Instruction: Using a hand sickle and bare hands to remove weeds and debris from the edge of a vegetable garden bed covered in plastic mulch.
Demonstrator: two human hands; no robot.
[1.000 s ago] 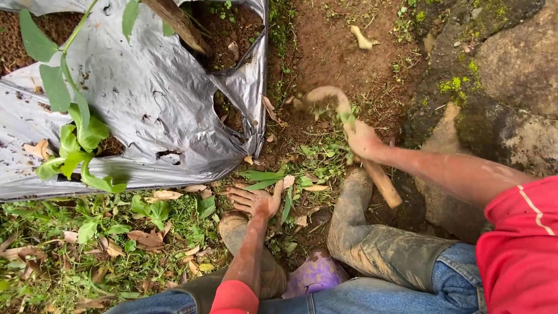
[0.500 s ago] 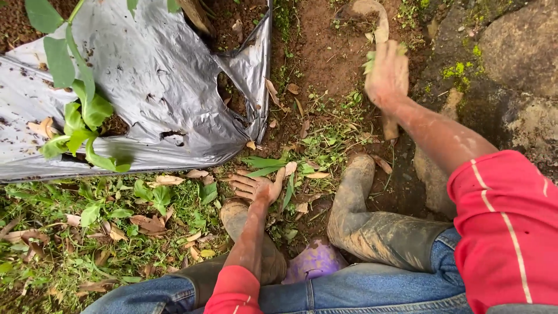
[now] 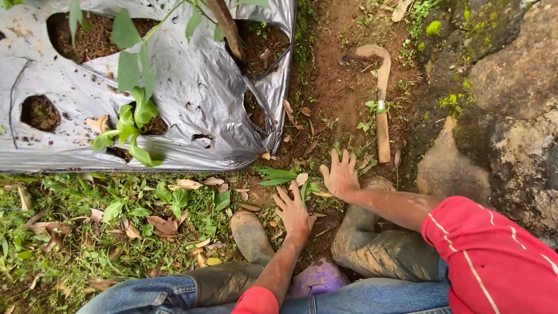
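Muddy and bare, both hands rest spread on the ground in front of a crouching person in a red shirt, jeans and dirt-caked rubber boots. The left hand (image 3: 293,210) lies palm down with its fingers splayed apart, pressing on grass and dry leaves just beside the toe of the left boot (image 3: 250,235). It grasps nothing. The right hand (image 3: 340,174) is also flat and open, fingers fanned out over small green weeds (image 3: 317,186), touching them but not closed around any stem that can be made out. The two hands sit near each other, the right slightly farther from the body.

Just beyond the right hand's fingertips, a curved sickle (image 3: 381,96) with a wooden handle lies loose on the bare brown soil, its hooked blade pointing away from the person; neither hand touches it. The right boot (image 3: 363,238) stands below the right wrist.

To the left, silver plastic mulch sheeting (image 3: 174,99) covers a raised bed, with a leafy green seedling (image 3: 133,116) growing through a hole. Mossy rock (image 3: 511,87) rises on the right.
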